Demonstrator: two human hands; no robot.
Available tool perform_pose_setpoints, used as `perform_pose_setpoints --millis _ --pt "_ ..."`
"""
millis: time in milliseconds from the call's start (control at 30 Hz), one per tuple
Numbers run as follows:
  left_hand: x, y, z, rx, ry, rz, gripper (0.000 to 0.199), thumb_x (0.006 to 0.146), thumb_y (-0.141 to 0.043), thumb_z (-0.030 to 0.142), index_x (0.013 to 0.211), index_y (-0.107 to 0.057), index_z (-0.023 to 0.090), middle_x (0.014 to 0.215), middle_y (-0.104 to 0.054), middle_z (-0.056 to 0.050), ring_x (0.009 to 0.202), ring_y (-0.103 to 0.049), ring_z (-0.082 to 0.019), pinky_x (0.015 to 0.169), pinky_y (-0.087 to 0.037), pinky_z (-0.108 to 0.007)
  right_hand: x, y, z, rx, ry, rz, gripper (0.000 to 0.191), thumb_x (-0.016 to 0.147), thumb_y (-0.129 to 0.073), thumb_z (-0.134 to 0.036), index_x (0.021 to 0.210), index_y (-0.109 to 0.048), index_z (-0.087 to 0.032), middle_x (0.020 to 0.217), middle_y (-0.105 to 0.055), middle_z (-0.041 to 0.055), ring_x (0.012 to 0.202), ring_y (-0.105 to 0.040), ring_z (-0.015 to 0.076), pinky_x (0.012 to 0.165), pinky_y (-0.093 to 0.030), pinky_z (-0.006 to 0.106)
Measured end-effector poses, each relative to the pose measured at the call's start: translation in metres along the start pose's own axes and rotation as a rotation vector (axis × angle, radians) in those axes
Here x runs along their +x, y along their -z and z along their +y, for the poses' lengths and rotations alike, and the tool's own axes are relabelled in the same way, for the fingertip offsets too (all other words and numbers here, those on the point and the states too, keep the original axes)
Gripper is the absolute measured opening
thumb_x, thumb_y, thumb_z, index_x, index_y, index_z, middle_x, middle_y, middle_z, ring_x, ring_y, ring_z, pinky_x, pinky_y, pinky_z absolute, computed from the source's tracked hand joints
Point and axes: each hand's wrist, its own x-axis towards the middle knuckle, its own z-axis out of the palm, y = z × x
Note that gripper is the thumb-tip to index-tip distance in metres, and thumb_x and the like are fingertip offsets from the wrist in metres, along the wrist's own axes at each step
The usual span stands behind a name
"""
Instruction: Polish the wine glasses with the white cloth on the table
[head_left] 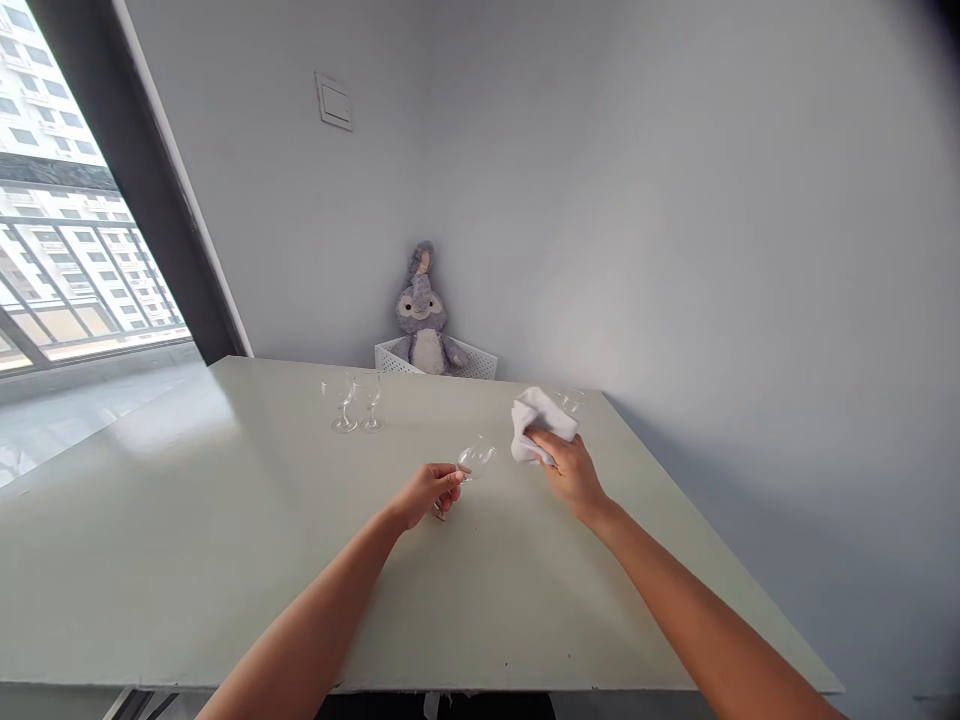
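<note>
My left hand point(431, 492) is closed round the stem of a clear wine glass point(478, 457). The glass is tilted, its bowl leaning to the right and its foot showing below my fingers. In my right hand point(574, 475) is a folded white cloth point(541, 420), held to the right of the bowl and apart from it. Behind the cloth another clear glass point(573, 399) is partly hidden. Two more stemmed glasses, a left one point(344, 408) and a right one point(370, 405), stand upright side by side toward the back left.
The pale table point(225, 560) reaches to the grey walls behind and at the right. Beyond its far edge, a grey plush toy point(421, 310) sits in a white perforated basket point(480, 362). A window point(75, 230) is at the left, and a switch point(334, 102) is on the wall.
</note>
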Motion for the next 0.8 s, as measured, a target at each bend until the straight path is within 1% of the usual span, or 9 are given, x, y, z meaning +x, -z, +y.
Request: perform_pose_setpoints --millis 67,133,200,267,333,467,533,633,800 --pt "0.003 0.001 -0.004 0.054 0.012 0.078 0.042 0.075 -0.048 0.053 0.08 -0.059 0.013 0.06 -0.048 0.002 0.047 -0.041 -0.007 0.048 -0.032 -0.021 -0.003 0.004 -0.013 -0.048 0.056 -0.037 0.034 0.087 -0.04 -0.019 0.118 -0.053 -0.024 0.111 -0.061 0.0038 0.106 -0.052 0.0226 0.097 -0.028 0.043" --pt "0.005 -0.002 -0.007 0.185 0.005 0.103 0.037 0.077 -0.045 0.049 0.074 -0.058 0.014 0.059 -0.049 0.002 0.046 -0.041 -0.007 0.047 -0.032 -0.021 -0.005 0.003 -0.029 -0.083 0.19 -0.17 0.035 0.086 -0.047 -0.033 0.119 -0.052 -0.024 0.12 -0.056 0.0049 0.117 -0.042 0.0269 0.103 -0.016 0.049" --pt "0.005 -0.007 -0.011 0.341 -0.014 0.112 0.032 0.077 -0.045 0.042 0.065 -0.056 0.014 0.054 -0.049 0.001 0.045 -0.041 -0.008 0.046 -0.031 -0.021 -0.007 -0.004 -0.045 -0.101 0.307 -0.28 0.041 0.084 -0.049 -0.042 0.121 -0.051 -0.024 0.125 -0.052 0.0061 0.125 -0.03 0.0298 0.104 -0.011 0.052" --pt "0.005 -0.013 -0.014 0.451 -0.037 0.142 0.028 0.074 -0.048 0.036 0.057 -0.054 0.015 0.051 -0.049 0.001 0.045 -0.041 -0.009 0.046 -0.03 -0.021 -0.007 -0.016 -0.056 -0.106 0.356 -0.305 0.036 0.086 -0.048 -0.037 0.119 -0.052 -0.023 0.122 -0.053 0.0073 0.125 -0.028 0.0294 0.103 -0.014 0.052" --pt "0.004 -0.018 -0.015 0.496 -0.061 0.189 0.025 0.07 -0.055 0.033 0.054 -0.053 0.015 0.052 -0.05 0.001 0.049 -0.042 -0.01 0.049 -0.03 -0.022 -0.003 -0.028 -0.061 -0.09 0.329 -0.28 0.028 0.087 -0.046 -0.026 0.112 -0.057 -0.022 0.113 -0.058 0.0091 0.119 -0.035 0.0287 0.1 -0.02 0.05" --pt "-0.001 -0.019 -0.013 0.79 -0.286 0.301 0.027 0.076 -0.053 0.039 0.061 -0.06 0.017 0.055 -0.051 0.0 0.053 -0.042 -0.011 0.054 -0.028 -0.022 0.017 -0.041 -0.054 0.133 0.046 -0.258 0.021 0.086 -0.043 -0.022 0.083 -0.064 -0.019 0.085 -0.063 0.0065 0.086 -0.053 0.0208 0.081 -0.038 0.036" --pt "-0.003 -0.018 -0.013 0.909 -0.408 0.359 0.026 0.08 -0.049 0.041 0.086 -0.065 0.021 0.059 -0.055 0.0 0.055 -0.044 -0.011 0.056 -0.029 -0.022 0.028 -0.042 -0.045 0.374 -0.186 -0.285 0.026 0.085 -0.044 -0.029 0.07 -0.062 -0.019 0.074 -0.061 0.0027 0.07 -0.053 0.0159 0.067 -0.04 0.028" --pt "-0.003 -0.019 -0.016 0.884 -0.431 0.454 0.041 0.083 -0.046 0.042 0.12 -0.051 0.024 0.063 -0.057 0.001 0.056 -0.046 -0.012 0.058 -0.032 -0.022 0.036 -0.048 -0.034 0.851 -0.564 -0.25 0.036 0.082 -0.045 -0.045 0.062 -0.057 -0.017 0.06 -0.054 -0.0005 0.057 -0.049 0.0135 0.054 -0.038 0.025" --pt "0.001 -0.026 -0.023 0.692 -0.314 0.534 0.047 0.081 -0.048 0.043 0.126 -0.045 0.027 0.068 -0.055 0.001 0.058 -0.047 -0.012 0.059 -0.035 -0.022 0.02 -0.074 -0.046 1.423 -1.009 0.203 0.031 0.075 -0.054 -0.051 0.074 -0.058 -0.02 0.071 -0.059 0.0001 0.067 -0.055 0.0165 0.057 -0.043 0.027"
